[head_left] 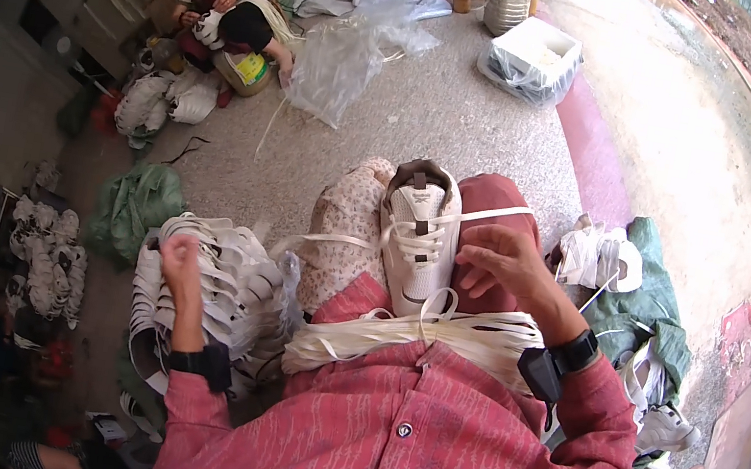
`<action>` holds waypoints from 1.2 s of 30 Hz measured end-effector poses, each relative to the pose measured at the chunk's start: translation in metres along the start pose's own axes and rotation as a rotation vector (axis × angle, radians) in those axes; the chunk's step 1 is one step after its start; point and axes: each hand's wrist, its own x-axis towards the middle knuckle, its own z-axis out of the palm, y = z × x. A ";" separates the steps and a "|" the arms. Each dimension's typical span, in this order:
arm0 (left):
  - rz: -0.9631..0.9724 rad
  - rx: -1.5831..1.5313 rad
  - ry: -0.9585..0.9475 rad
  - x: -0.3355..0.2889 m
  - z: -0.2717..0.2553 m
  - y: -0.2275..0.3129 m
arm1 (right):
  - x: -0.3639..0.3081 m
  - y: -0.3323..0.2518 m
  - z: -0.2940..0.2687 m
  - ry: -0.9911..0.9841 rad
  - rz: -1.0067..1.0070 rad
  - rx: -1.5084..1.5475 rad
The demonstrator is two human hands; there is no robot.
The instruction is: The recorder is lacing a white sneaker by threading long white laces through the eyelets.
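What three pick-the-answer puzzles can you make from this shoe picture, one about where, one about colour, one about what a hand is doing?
1. Where is the white shoe?
A. on the person's lap
B. on a shelf
C. in a box

2. What colour is the person's shirt?
A. blue
B. red-pink
C. black

3. What is the left hand doing?
A. resting flat
B. closed on a white lace, pulled out sideways
C. holding a bottle

Answers: 1 A, the shoe lies between the knees; 2 B, sleeves and front are red-pink; 3 B, the lace stretches from shoe towards that hand.
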 end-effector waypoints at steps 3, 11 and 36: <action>-0.557 -0.511 -0.690 -0.051 0.037 0.042 | 0.018 0.008 0.011 0.007 0.094 0.515; -1.061 -1.265 -1.377 -0.121 0.118 0.141 | 0.046 0.015 0.028 -0.012 -0.093 0.810; -0.449 -0.585 -0.346 -0.053 0.034 0.050 | -0.043 0.063 -0.131 0.498 -0.580 1.273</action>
